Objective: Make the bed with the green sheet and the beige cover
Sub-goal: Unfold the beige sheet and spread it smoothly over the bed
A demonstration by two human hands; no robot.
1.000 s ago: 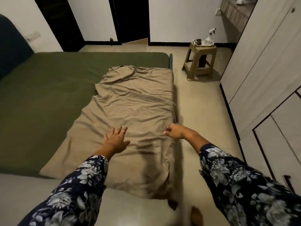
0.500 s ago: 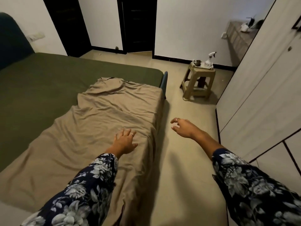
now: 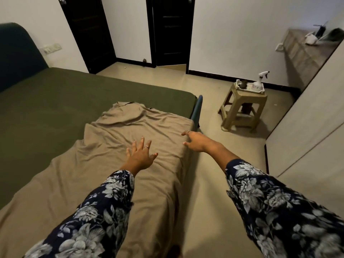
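Head view: beige cover lies wrinkled along the bed's right edge on the green sheet, long axis running from the camera toward the far foot corner. Left hand flat on the cover, fingers spread, holding nothing. Right hand at the cover's edge, fingers loosely extended; 0.5 s ago it hung over the floor, clear of the bed.

Dim, warm indoor light; soft shadows fall right of the bed; wide-angle bending at edges, near sleeves blurred.
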